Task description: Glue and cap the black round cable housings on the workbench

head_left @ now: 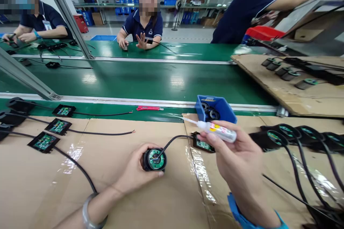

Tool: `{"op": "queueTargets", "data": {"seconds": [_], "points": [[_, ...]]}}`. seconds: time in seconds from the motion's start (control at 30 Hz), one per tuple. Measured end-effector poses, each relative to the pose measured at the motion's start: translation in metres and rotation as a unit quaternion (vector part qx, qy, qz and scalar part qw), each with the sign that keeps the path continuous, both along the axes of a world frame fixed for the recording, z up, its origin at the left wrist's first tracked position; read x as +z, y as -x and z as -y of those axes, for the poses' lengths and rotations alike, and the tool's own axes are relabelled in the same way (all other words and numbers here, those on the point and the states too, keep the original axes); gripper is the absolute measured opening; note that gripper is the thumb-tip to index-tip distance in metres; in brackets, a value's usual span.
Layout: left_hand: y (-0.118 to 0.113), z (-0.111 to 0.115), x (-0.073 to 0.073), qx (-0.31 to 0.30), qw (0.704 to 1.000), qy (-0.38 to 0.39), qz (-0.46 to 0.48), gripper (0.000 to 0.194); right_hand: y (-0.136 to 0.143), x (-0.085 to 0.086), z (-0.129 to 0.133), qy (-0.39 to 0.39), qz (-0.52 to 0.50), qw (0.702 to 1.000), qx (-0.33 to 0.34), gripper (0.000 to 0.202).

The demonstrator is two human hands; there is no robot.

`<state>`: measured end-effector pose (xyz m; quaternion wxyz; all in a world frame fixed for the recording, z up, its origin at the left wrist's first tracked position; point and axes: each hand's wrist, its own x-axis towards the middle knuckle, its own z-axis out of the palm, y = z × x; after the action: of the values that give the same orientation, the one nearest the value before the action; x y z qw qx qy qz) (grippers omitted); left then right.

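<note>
My left hand [137, 168] wraps round a black cylindrical housing [147, 161] that stands on the cardboard. A round green circuit board [156, 159] faces up in its top, and a black cable [172, 139] runs from it to a black tray with a small circuit board [202, 145]. Between thumb and fingers, my right hand [236, 161] grips a clear glue bottle [220, 131] with a thin white nozzle. The bottle lies nearly level, its nozzle pointing left, above and to the right of the housing, apart from it. My right hand partly covers the small tray.
A blue bin [216, 109] holds black rings. A red utility knife [149, 108] lies near the rail [129, 102]. Cabled circuit boards [57, 126] lie left, black housings [274, 137] right. Beyond the green conveyor [134, 78], co-workers [145, 25] sit and stand; a cardboard-covered shelf [290, 96] juts in right.
</note>
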<state>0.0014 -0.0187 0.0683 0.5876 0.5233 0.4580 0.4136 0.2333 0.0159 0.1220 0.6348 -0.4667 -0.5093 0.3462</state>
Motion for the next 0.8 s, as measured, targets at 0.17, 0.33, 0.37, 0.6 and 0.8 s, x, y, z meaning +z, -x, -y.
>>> {"op": "queueTargets", "data": {"seconds": [0.17,0.33,0.37,0.6,0.8], "points": [[0.003,-0.007,-0.002,0.028,0.968,-0.119,-0.221,0.049,0.004,-0.030,-0.061,0.049,0.045,0.997,0.037,0.042],[0.005,-0.008,0.001,0.025,0.931,-0.161,-0.328,0.050,0.019,-0.058,-0.119,0.092,0.167,0.980,0.061,0.026],[0.005,-0.008,0.001,0.026,0.926,-0.167,-0.337,0.049,0.022,-0.063,-0.129,0.100,0.193,0.974,0.060,0.024],[0.010,-0.007,-0.004,-0.017,0.942,-0.172,-0.288,0.052,0.026,-0.081,-0.159,0.130,0.331,0.933,0.048,0.025],[0.012,-0.008,-0.007,-0.031,0.957,-0.150,-0.245,0.055,0.011,-0.060,-0.108,0.083,0.392,0.908,0.123,0.027]]}}
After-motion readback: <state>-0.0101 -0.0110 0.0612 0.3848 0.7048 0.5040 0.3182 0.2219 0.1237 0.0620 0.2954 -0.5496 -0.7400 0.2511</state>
